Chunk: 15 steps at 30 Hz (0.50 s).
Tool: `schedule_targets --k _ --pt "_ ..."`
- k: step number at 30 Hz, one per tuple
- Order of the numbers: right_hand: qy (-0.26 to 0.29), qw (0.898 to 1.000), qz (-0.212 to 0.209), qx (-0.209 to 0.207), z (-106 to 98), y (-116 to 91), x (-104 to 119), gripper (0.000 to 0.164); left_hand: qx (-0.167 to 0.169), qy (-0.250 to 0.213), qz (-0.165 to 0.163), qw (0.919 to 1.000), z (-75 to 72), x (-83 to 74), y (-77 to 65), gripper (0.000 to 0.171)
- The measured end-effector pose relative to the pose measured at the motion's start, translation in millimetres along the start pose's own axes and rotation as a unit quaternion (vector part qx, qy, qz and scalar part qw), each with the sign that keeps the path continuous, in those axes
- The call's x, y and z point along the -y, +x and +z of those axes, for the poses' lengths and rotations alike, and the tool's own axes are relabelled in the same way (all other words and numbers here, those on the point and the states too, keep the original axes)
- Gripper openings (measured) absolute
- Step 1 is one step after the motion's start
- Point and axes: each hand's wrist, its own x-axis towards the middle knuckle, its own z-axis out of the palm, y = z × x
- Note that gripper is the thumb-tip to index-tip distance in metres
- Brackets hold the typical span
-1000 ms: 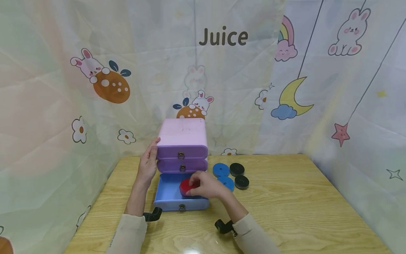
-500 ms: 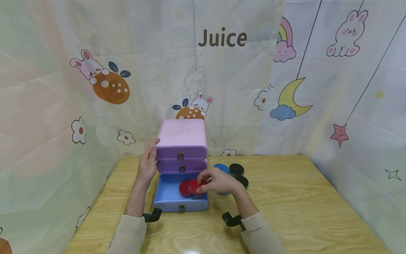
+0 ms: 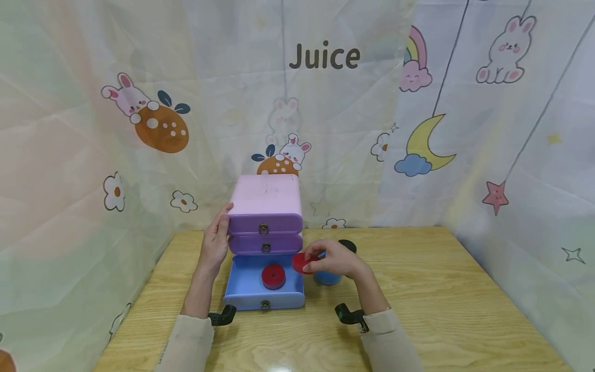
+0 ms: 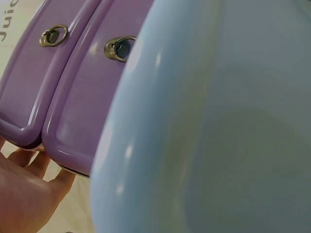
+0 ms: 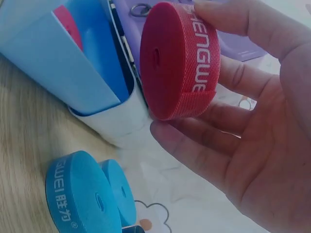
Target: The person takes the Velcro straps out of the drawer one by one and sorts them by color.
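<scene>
In the head view, my left hand (image 3: pixel 215 243) rests against the left side of a small pink-topped drawer cabinet (image 3: pixel 266 194). Its light blue bottom drawer (image 3: pixel 244 301) is pulled out, and one red roll of strap tape (image 3: pixel 273 277) lies inside. My right hand (image 3: pixel 338 258) pinches a second red roll (image 5: pixel 165 63) between thumb and fingers, raised by the drawer's right edge. White lettering runs around that roll's rim in the right wrist view. The left wrist view has my left fingers (image 4: pixel 39 167) touching the cabinet's side beside the purple drawers (image 4: pixel 77 116).
Right of the cabinet, blue rolls (image 5: pixel 82 194) stand on the wooden table (image 3: pixel 432 289), partly hidden by my right hand in the head view. A black roll (image 3: pixel 348 246) shows behind that hand. A printed curtain (image 3: pixel 353 129) hangs behind and at both sides.
My right hand has lifted one red roll from the drawer and moved it right, past the drawer's edge; another red roll is now visible inside. The left hand has stayed on the cabinet.
</scene>
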Motion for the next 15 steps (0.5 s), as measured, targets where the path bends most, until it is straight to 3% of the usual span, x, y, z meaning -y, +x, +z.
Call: schedule_targets --k 15 --pt "-0.046 0.995 0.027 -0.088 -11.7 -1.8 -18.9 0.017 0.0 -0.005 -0.001 1.0 -0.8 1.0 0.0 0.054"
